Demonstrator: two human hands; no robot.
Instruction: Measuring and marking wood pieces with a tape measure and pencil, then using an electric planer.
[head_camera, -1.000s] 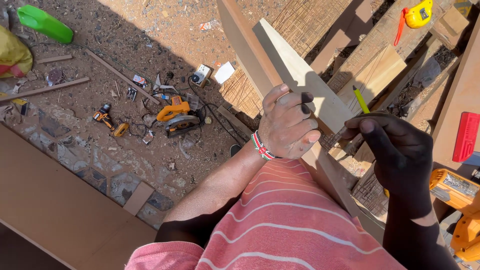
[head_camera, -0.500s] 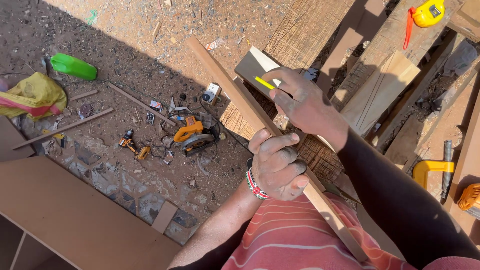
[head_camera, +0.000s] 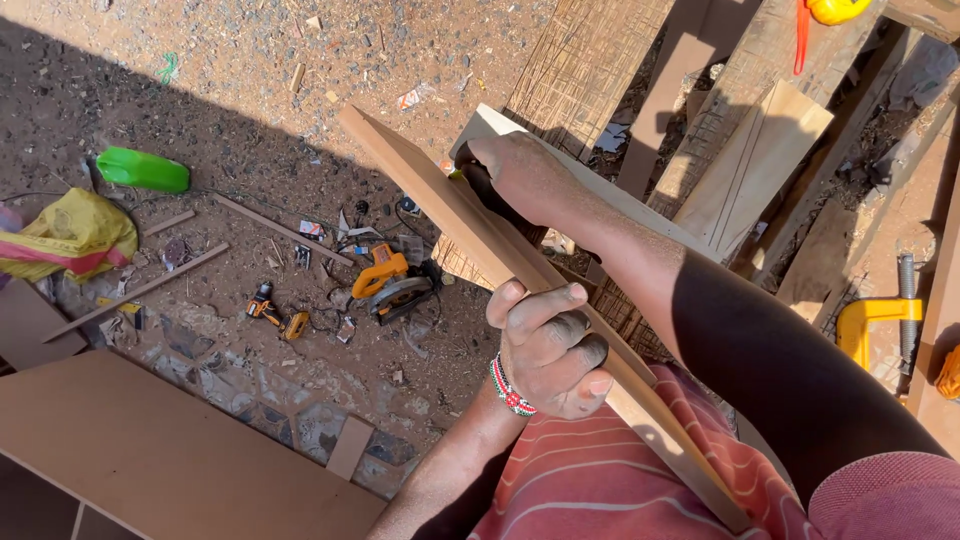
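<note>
While left hand (head_camera: 548, 345) grips wooden strip (head_camera: 470, 215), right hand (head_camera: 525, 175) on it

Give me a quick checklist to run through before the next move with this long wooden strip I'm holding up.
1. Left hand wrapped firmly around the wooden strip: ok.
2. Right hand on the strip further up: ok.
3. What the right hand holds against the wood: cannot tell, only a sliver of yellow shows.
4. Strip's lower end braced against the striped shirt: ok.
5. Ground below free of tools: not ok, a circular saw and drill lie there.
</note>
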